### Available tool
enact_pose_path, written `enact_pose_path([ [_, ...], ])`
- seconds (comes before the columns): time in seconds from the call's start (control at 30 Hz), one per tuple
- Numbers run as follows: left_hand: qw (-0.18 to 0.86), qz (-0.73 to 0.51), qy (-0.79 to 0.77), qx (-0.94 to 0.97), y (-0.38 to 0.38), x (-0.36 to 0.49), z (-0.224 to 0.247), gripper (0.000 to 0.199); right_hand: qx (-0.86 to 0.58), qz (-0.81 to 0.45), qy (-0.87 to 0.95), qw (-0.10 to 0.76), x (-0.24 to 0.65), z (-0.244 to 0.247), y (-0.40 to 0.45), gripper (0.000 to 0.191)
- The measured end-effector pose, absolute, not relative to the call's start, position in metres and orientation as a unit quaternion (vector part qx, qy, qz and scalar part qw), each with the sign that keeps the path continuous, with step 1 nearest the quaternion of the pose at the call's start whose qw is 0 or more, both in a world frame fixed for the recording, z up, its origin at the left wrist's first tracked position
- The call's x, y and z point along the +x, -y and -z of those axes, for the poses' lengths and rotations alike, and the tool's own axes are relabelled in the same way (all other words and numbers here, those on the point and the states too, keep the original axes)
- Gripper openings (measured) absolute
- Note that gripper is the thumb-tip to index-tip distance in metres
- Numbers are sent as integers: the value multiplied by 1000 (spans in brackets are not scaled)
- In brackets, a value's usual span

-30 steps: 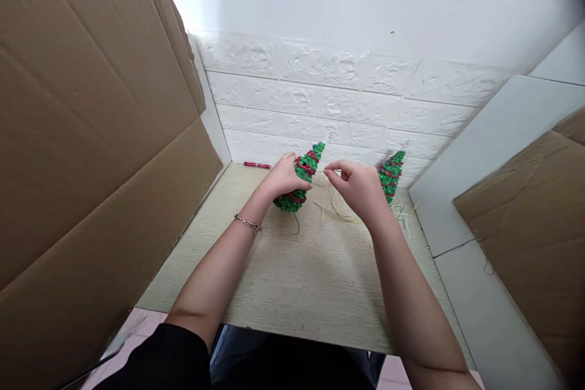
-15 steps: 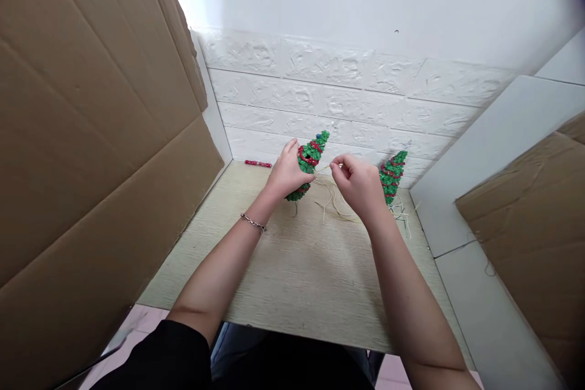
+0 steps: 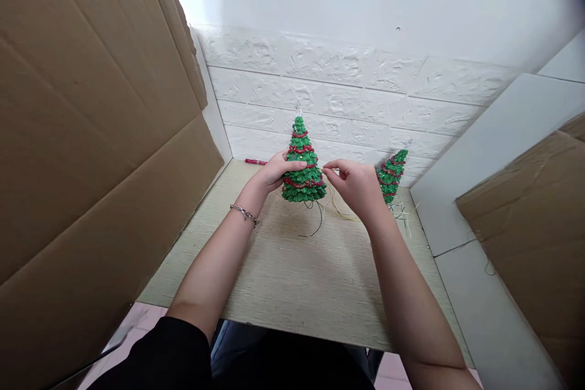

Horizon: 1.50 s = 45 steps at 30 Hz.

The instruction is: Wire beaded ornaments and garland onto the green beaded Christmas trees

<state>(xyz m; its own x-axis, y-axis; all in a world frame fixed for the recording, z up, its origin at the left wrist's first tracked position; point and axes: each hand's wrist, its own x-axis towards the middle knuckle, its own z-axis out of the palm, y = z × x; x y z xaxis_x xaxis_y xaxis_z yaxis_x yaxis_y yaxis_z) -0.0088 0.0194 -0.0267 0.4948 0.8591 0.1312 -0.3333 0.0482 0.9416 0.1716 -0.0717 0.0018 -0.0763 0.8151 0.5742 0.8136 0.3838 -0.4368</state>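
A small green tree with red garlands [image 3: 302, 180] is held nearly upright above the table by my left hand [image 3: 274, 170], whose fingers and thumb wrap its left side. Dark wires hang from the tree's base. Close to the tree's right edge, my right hand [image 3: 345, 178] is pinched, with thumb and forefinger together on a thin yellowish wire [image 3: 333, 198]. More pale wires trail on the table behind and below that hand. A second green tree [image 3: 392, 177] with red garlands stands just right of my right hand.
A red stick-like item [image 3: 255, 162] lies at the back left of the wooden table [image 3: 292, 280]. Cardboard sheets [image 3: 109, 134] rise on the left, and another [image 3: 534, 219] on the right. A white brick-patterned wall [image 3: 338, 97] closes the back.
The held tree has turned from a rightward tilt to nearly upright, showing its broad side. My left hand has shifted slightly left, and my right hand has moved a little closer to the tree.
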Motion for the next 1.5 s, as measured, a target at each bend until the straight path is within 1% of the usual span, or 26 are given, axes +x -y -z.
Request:
enact_pose_path([
  [0.23,695,-431,-222,531,-18,-10,26,53,-510,-28,765,391,168,-3,73,14],
  [0.37,692,-432,-222,534,-17,-10,25,53,-521,-28,764,380,167,0,71,14],
  [0.6,678,-438,-222,547,-19,-10,26,48,-554,-15,763,333,166,2,73,15],
  [0.77,684,-421,-228,551,-17,-9,25,50,-569,-9,754,329,163,2,74,15],
  [0.87,691,-409,-227,551,-15,-7,23,50,-567,-18,752,337,160,2,74,11],
  [1.0,681,-424,-238,547,-12,-7,18,49,-542,-44,748,380,156,3,74,7],
  [1.1,675,-434,-232,550,-12,-7,16,52,-518,-50,751,406,155,5,72,11],
  [1.2,671,-440,-227,552,-12,-7,15,54,-482,-20,771,415,156,6,70,15],
  [1.37,669,-442,-237,548,-10,-6,14,49,-434,18,801,412,160,11,66,20],
  [1.5,669,-457,-235,537,-9,-5,13,48,-421,23,795,436,162,12,65,19],
])
